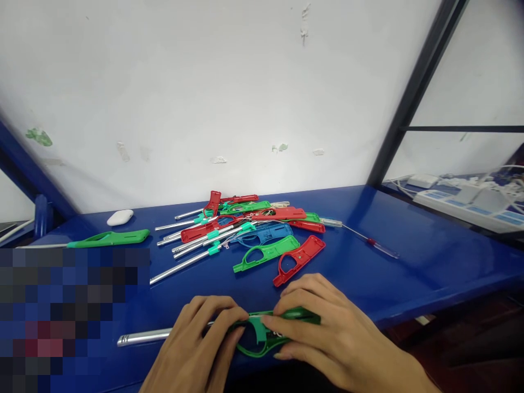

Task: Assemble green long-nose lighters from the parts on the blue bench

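A long-nosed green lighter [258, 349] lies low over the front of the blue table, its silver metal tube [143, 337] pointing left. My left hand [200, 338] pinches it where the tube meets the handle. At the handle's right part, my right hand [327, 327] has its fingers closed on the casing. A teal trigger [258, 329] shows between the hands, and the handle seems open there, with inner parts partly covered by fingers. Just beyond my hands lie a red half-shell [301, 259] and a green half-shell [268, 252].
Several metal tubes [180, 267] and coloured shells are heaped on the table [347, 284] towards the wall. A whole green lighter [110, 238] and a white case [120, 217] lie left. A thin tool with a clear tip [385, 250] lies right. White power strips [470, 207] sit beyond the frame post.
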`<state>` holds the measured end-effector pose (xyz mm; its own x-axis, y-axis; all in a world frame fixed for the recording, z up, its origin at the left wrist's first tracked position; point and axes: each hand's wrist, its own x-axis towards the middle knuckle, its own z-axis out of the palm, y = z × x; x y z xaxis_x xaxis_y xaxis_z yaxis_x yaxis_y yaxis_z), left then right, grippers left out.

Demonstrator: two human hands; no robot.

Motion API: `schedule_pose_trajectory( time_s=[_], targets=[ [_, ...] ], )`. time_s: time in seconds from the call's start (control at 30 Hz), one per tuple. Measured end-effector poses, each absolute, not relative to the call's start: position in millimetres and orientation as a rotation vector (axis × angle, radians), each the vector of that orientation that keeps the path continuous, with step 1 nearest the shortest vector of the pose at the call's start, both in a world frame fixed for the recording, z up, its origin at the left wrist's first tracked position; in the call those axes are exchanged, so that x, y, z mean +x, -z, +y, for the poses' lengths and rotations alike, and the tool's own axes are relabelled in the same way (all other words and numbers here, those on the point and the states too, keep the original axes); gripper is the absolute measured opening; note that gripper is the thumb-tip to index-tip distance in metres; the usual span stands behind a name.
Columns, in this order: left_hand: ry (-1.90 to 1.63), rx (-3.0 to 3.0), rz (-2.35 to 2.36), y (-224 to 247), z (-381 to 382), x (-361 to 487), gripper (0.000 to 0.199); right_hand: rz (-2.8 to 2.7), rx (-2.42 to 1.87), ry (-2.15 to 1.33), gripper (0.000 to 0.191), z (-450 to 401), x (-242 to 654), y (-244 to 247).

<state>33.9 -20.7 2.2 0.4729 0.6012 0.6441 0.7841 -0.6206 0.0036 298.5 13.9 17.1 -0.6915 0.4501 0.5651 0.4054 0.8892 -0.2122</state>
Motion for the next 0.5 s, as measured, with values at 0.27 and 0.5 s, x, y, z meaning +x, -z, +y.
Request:
schedule_pose_trajectory(
  time_s=[0.27, 0.5],
  targets=[
    [0.818, -2.423, -1.164, -7.3, -20.3, 36.7, 0.024, -2.438, -0.615, -0.117, 0.024, 14.4, 298.2, -20.3],
    [0.819, -2.406, -1.158, -1.2, -21.1, 36.7, 0.021, -2.473, -0.61, -0.122, 0.027, 14.9, 299.2, -19.4]
  ],
)
